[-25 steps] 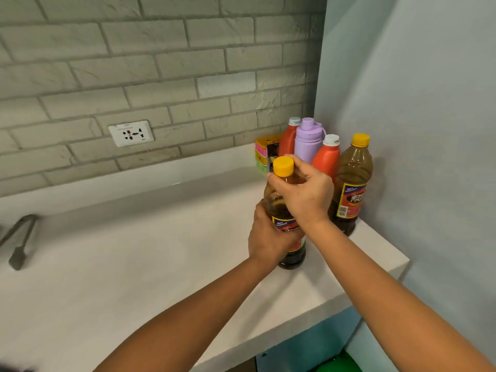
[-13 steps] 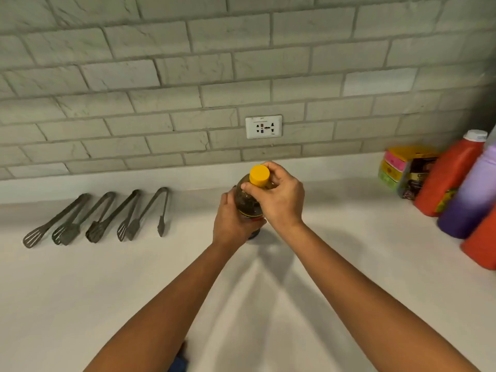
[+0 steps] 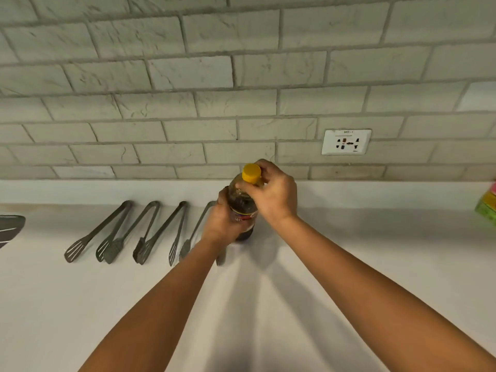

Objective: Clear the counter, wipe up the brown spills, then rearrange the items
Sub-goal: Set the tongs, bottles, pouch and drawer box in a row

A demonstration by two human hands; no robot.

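Both hands share the grip on one bottle point(image 3: 243, 210): the left hand point(image 3: 221, 221) wraps its fingers round the dark belly at the label, and the right hand point(image 3: 273, 196) curls over the shoulder with its fingertips closed on the neck just under the yellow cap point(image 3: 251, 172). Neither hand is loose.

From the head view, the only one there is, the bottle stands upright on the white surface point(image 3: 349, 251), its base touching down, its long axis running straight up so the cap is the highest point, level with the foot of the tiled wall. Taking the bottle as the landmark: the row of tongs point(image 3: 150, 232) lies just to its left, the nearest pair partly hidden behind the left wrist; the wall socket point(image 3: 346, 142) sits up and to its right; a coloured box point(image 3: 488, 208) shows at the far right edge, well apart.

I'd judge this a placement in the rearranging stage. What matters next is that both hands release without tipping it; the left hand, lower and next to the tongs, has least room to withdraw.
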